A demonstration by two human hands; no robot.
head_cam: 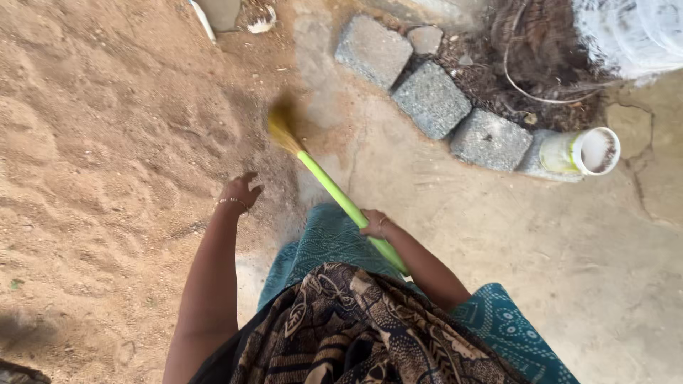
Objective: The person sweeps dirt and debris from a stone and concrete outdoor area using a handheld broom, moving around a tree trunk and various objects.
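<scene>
At right of centre a white tub (582, 151) with a yellow-green label lies on its side by three grey stone blocks (432, 99). Bare concrete floor (541, 242) meets loose sand (107, 142) at left. The right hand (375, 223) grips a green-handled broom (334, 193), bristles at upper centre; the left hand (240, 192) hangs loosely open, holding nothing
</scene>
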